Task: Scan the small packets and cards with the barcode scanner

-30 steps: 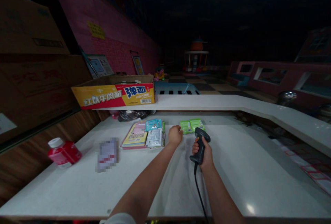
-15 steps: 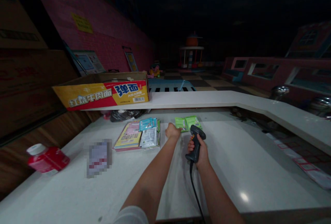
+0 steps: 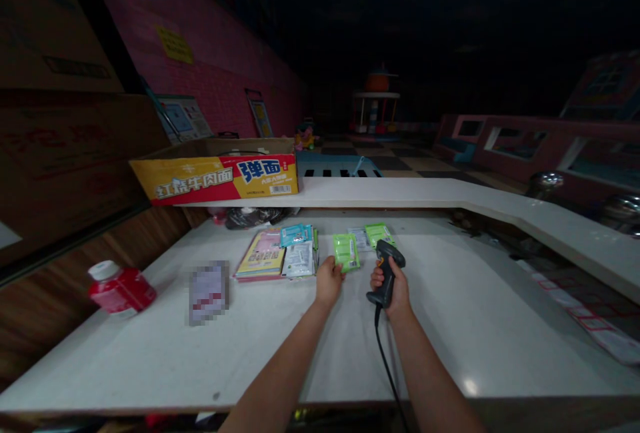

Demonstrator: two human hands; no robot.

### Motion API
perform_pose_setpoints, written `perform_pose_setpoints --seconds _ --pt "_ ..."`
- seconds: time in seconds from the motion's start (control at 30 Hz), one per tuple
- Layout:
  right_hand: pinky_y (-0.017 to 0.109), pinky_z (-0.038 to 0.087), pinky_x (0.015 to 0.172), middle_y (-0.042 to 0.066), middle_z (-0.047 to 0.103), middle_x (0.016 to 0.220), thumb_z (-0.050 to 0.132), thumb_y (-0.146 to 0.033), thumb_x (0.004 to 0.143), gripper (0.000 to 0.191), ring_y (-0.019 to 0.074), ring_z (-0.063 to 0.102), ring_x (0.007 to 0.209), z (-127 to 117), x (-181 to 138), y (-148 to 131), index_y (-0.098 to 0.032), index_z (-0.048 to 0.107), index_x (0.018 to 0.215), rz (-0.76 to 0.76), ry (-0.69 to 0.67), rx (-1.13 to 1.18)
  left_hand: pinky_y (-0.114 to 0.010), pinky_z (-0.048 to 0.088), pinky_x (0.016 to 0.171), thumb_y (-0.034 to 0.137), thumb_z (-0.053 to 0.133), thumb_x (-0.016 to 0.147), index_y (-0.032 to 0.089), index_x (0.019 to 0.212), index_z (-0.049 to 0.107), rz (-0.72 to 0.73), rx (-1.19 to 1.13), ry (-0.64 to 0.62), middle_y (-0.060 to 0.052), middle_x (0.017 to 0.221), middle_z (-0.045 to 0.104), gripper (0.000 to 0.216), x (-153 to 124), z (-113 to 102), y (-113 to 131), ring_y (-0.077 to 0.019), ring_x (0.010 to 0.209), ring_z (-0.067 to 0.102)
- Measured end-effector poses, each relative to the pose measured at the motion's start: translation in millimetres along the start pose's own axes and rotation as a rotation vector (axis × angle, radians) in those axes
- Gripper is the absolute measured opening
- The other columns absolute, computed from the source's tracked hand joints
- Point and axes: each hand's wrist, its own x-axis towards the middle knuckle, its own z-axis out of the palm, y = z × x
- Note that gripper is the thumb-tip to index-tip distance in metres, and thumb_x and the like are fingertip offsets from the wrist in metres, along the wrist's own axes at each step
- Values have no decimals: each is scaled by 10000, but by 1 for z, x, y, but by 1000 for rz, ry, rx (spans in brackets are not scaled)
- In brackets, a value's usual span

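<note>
My left hand [image 3: 330, 282] pinches the lower left corner of a green packet [image 3: 346, 250], which is tilted up off the white counter [image 3: 280, 346]. A black handheld barcode scanner [image 3: 384, 280] is gripped in my right hand [image 3: 398, 293], with its cable running down toward me. Just beyond the scanner's head lies another green packet [image 3: 379, 234], and a pale silvery packet [image 3: 359, 238] shows between the two green ones. Left of my left hand are stacked booklets [image 3: 261, 256], with blue packets [image 3: 295, 235] and a white packet [image 3: 299, 260] beside and over them.
A red bottle with a white cap [image 3: 123, 290] lies at the left, near a blurred-out card [image 3: 207, 292]. An open noodle carton [image 3: 220, 176] stands on the raised ledge [image 3: 400, 192]. Large brown boxes [image 3: 75, 153] are piled at far left.
My left hand has drawn back slightly with a green packet, lifting it away from the other. A pale packet now shows where it lay. The view has shifted a little; the scanner stays in my right hand.
</note>
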Motion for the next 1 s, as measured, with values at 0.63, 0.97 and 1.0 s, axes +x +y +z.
perform_pose_setpoints --seconds 0.63,0.97,1.0 --pt "194 388 306 -67 552 452 697 -539 726 387 116 512 339 40 -93 23 -212 511 821 -161 171 -1035 -210 389 547 134 448 815 196 718 429 -10 -132 98 33 634 490 117 -5 -5 13 -111 577 508" --pt "217 410 315 -67 554 457 671 -563 721 404 125 517 340 46 -122 20 -206 505 809 -193 232 -1103 -229 372 551 121 472 806 204 692 410 30 -50 103 18 636 498 154 -5 -7 13 -130 604 522" --pt "216 410 315 -66 555 459 675 -562 719 404 124 516 340 46 -121 20 -206 506 808 -188 228 -1089 -228 374 551 125 467 810 203 700 414 31 -59 98 19 641 501 145 -5 -6 12 -129 601 522"
